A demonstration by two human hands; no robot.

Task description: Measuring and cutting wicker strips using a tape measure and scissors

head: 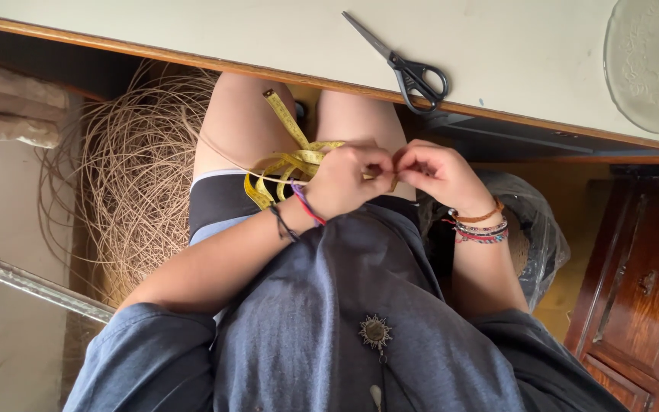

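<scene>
Cane coils (135, 175) fill the frame's left. Left hand (345, 181) and right hand (438, 174) meet at centre, both grips pinched on a thin strand (226, 155) trailing leftward, over yellow tape measure (287, 156). Scissors (406, 69) lie on the desk (512, 46) above.

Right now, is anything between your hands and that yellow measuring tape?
Nothing visible. The left hand lies against the bunched yellow measuring tape on the lap, and the right hand meets it fingertip to fingertip. What they pinch is too small to tell.

A pale table (192, 30) with a wooden edge carries black-handled scissors (402, 65) and, far right, a glass plate (650, 61).
</scene>
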